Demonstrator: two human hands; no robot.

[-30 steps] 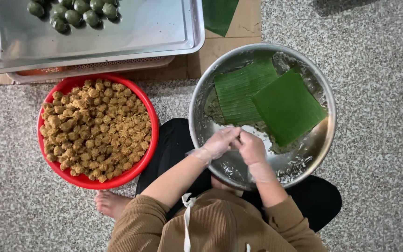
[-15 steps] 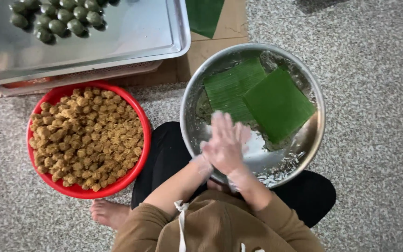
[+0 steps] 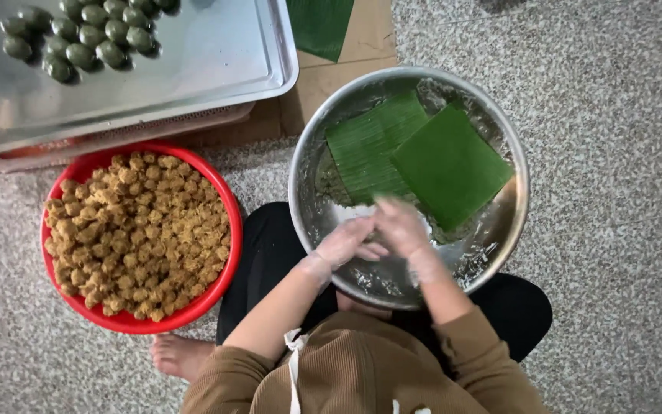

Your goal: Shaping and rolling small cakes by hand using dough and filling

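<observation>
My left hand (image 3: 346, 244) and my right hand (image 3: 401, 227), both in thin clear gloves, are pressed together palm to palm over the near side of a large metal bowl (image 3: 300, 157). The right hand is blurred by motion. Whatever lies between the palms is hidden. Two green banana-leaf pieces (image 3: 453, 165) lie in the far half of the bowl, and whitish-green residue coats its wall. The bowl sits between my knees.
A red basin (image 3: 229, 211) heaped with several brown crumbly balls (image 3: 136, 230) stands to the left. Behind it a metal tray (image 3: 201, 57) holds several dark green balls (image 3: 86, 34). Another leaf piece (image 3: 319, 23) lies on cardboard (image 3: 346, 73). My bare foot (image 3: 174, 356) rests on the speckled floor.
My hands rose off the bowl's bottom and came together flat, then slid against each other. The camera shifted, so the bowl and basin moved slightly in view.
</observation>
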